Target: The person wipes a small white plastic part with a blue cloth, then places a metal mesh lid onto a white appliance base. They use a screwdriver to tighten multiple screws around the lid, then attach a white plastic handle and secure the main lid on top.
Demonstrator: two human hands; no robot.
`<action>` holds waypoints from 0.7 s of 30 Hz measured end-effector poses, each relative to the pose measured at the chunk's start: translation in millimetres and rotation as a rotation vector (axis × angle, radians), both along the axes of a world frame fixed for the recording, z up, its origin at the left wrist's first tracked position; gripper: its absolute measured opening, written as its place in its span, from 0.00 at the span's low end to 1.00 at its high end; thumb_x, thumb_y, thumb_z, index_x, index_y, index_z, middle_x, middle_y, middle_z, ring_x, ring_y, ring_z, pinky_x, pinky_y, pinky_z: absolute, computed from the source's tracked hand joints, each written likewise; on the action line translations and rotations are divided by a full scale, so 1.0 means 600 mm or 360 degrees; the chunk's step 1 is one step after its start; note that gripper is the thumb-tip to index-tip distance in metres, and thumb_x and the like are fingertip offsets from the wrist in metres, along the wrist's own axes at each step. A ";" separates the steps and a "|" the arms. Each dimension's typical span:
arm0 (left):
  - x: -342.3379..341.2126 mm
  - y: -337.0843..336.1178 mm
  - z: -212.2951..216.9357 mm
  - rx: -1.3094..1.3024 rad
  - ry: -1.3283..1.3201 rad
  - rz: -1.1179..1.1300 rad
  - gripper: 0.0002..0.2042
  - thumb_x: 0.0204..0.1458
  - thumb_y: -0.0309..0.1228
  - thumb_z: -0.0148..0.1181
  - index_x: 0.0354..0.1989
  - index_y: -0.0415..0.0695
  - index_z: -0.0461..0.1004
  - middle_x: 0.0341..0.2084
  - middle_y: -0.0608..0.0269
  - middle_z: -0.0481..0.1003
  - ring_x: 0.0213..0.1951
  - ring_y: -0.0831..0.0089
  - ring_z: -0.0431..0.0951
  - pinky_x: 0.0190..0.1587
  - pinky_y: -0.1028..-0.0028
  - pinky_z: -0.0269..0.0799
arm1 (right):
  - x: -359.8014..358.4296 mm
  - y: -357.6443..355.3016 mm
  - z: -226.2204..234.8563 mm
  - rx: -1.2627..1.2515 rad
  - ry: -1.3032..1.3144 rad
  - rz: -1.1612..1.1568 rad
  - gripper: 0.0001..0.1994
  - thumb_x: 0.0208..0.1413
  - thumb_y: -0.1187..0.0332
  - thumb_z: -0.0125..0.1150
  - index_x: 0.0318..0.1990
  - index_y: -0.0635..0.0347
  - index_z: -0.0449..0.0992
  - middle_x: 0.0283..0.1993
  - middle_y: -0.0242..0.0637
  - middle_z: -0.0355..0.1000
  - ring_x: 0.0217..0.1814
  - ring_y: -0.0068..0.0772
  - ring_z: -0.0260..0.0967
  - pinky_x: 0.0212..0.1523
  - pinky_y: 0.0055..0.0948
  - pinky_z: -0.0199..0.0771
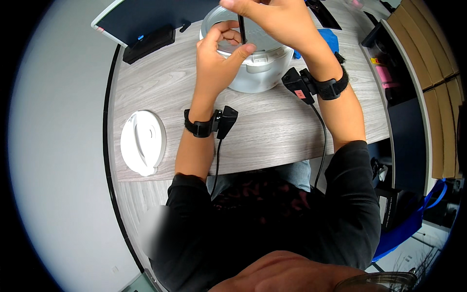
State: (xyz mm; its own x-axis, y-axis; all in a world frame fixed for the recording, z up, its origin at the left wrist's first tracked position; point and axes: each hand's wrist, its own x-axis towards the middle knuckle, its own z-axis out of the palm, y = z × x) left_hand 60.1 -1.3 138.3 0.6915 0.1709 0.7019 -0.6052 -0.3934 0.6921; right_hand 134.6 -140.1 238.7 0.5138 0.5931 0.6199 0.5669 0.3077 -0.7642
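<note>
A round white appliance (260, 80), like a rice cooker, stands on the table in front of me, with its translucent grey top facing up. My right hand (277, 22) is above it, closed on the upper part of a slim black rod-like tool (242, 31), perhaps a screwdriver. The tool points down at the top near the front latch; its upper end is cut off by the picture's edge. Curled beside the tool's lower end, my left hand (219, 61) has its thumb and fingers around it. The tip is hidden by the thumb. Both wrists wear black strapped devices.
An oval white cover (146, 143) with a curved ridge lies at the table's left. A monitor (146, 22) and a black box (148, 45) stand at the back left. Blue cloth (328, 40) sits behind my right forearm. Shelves with cardboard boxes (423, 48) line the right side.
</note>
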 end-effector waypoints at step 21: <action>-0.001 0.006 -0.007 0.0036 0.0098 0.0091 0.08 0.56 0.29 0.66 0.38 0.35 0.79 0.32 0.63 0.80 0.35 0.78 0.77 0.40 0.78 0.71 | -0.001 0.006 0.008 -0.0352 -0.0293 -0.0454 0.17 0.51 0.72 0.72 0.46 0.68 0.76 0.33 0.30 0.74 0.32 0.16 0.68 0.33 0.18 0.70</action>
